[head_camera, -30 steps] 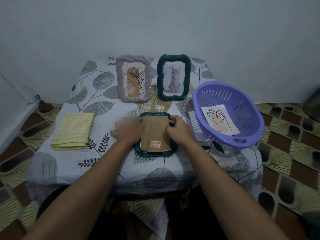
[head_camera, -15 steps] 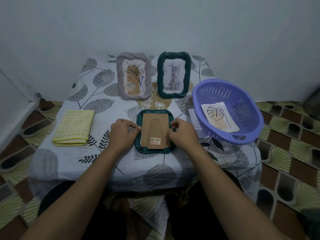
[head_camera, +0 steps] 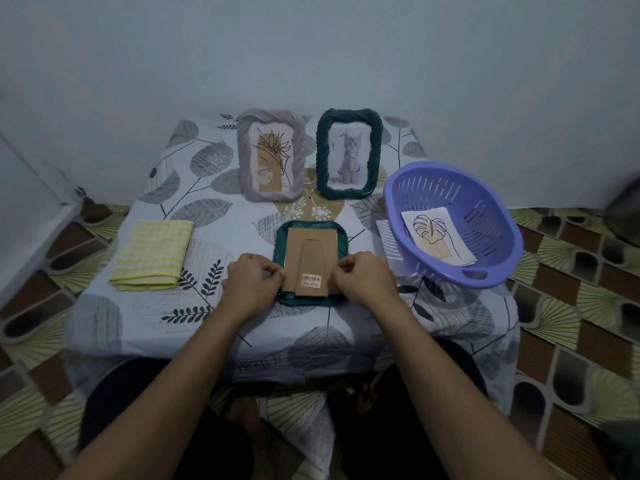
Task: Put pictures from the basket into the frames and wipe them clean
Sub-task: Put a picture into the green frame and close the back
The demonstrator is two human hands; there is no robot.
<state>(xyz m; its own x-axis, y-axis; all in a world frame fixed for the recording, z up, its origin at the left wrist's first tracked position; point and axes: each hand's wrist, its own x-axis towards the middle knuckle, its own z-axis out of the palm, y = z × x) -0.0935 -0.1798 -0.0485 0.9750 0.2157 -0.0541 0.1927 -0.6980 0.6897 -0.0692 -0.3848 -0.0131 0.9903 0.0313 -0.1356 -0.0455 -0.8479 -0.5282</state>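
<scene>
Both hands have slid nearer me along the face-down green frame (head_camera: 281, 237) on the surface (head_camera: 242, 327); fingers of my left hand (head_camera: 254, 284) pinch its left edge, fingers of my right hand (head_camera: 363, 282) its right edge, cardboard back (head_camera: 311, 249) between them.

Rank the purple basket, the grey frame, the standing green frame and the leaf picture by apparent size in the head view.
1. purple basket
2. grey frame and standing green frame: alike, not ranked
3. leaf picture, inside the basket
</scene>
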